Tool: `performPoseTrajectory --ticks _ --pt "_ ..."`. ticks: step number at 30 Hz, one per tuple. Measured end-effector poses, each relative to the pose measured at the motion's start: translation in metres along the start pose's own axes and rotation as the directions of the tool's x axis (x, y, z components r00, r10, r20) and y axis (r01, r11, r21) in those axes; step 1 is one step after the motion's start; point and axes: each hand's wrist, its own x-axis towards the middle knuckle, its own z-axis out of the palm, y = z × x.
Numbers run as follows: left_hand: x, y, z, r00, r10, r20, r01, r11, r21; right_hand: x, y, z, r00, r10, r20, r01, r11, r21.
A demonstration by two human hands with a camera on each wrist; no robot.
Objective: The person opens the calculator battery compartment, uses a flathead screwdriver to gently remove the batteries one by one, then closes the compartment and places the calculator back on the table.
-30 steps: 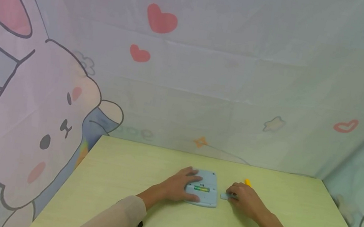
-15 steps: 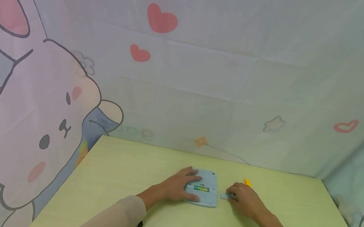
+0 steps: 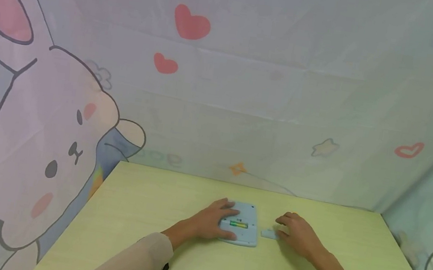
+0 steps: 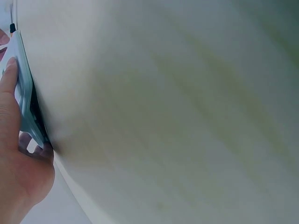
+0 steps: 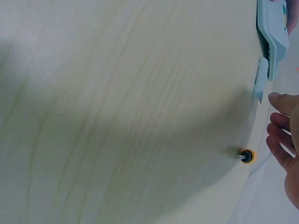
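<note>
A light-blue calculator lies back side up on the table, its battery slot uncovered and a green battery in it. My left hand grips the calculator's left part, fingers at the far side and thumb at the near side. Just right of the calculator lies its small light-blue battery cover. Beside that cover is my right hand, fingers loosely bent and holding nothing. In the right wrist view the thumb is apart from the cover.
A screwdriver with a yellow handle lies beyond the right hand, which hides it in the head view. The pale wooden table ends at a printed cloth backdrop behind and at both sides.
My right hand has let go of the battery cover and drawn back slightly to the right and away, its fingers parting. The left hand and the calculator stay in place.
</note>
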Motion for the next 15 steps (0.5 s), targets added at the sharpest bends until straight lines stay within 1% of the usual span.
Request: performPoseTrajectory --ticks 7,15 --pt "0.0 -0.001 0.0 1.0 0.002 0.003 -0.002 1.0 -0.002 -0.003 0.008 0.0 0.999 0.019 -0.051 -0.02 0.999 -0.025" --pt "0.0 -0.001 0.001 1.0 0.001 0.01 -0.001 1.0 0.016 -0.008 0.015 -0.001 0.994 0.037 -0.098 -0.038 0.999 -0.009"
